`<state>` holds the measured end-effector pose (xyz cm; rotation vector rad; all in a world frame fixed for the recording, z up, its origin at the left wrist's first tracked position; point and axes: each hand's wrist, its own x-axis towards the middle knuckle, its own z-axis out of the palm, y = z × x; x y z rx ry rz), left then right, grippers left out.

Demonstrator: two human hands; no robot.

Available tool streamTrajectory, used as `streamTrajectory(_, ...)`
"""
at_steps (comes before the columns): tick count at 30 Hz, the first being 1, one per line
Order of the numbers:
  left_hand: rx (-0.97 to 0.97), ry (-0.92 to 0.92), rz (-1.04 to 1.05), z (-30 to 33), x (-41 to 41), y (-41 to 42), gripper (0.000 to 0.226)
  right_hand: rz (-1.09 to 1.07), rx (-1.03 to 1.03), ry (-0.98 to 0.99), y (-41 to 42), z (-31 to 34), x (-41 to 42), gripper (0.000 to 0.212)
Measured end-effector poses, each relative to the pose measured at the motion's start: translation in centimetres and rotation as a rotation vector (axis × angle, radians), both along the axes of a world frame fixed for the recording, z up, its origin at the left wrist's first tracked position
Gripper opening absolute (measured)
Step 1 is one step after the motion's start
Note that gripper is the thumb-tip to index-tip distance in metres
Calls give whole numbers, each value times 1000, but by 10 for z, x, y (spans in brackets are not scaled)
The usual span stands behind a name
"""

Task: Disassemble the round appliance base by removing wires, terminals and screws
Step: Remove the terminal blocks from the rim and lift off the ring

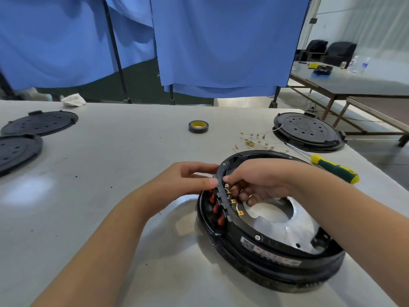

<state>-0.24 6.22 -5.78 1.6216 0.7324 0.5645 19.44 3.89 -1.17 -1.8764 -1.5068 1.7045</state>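
Free room and obstacles. I see open table [106, 196] left of the base [276, 262], between it and two black lids [39, 122] at the far left edge. Ahead, only a tape roll [198, 126] interrupts the middle. To the right, passage narrows: loose wires [254, 142], a screwdriver [332, 168] and a second base [308, 131] crowd that side. Both hands [192, 180] block the base's near-left rim.

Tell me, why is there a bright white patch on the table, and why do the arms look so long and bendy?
In the head view, the pale patch on the table is glare from a light above, not paint. The wide-angle lens stretches the edges, so both forearms look long; the left hand and right hand at the round base stay fairly sharp, while the far table looks soft.
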Motion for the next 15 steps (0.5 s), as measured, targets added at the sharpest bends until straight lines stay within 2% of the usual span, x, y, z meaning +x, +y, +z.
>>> streamTrajectory(4, -28, -16, -36, 0, -2, 0, 46, -32, -126, 156, 7, -1, 9, 44)
streamTrajectory(7, -36, -12, -32, -1, -2, 1, 46, -14, -176, 243, 8, -4, 13, 40)
streamTrajectory(15, -46, -18, 16, 0, 0, 0, 48, 9, -166, 245, 7, -8, 7, 38)
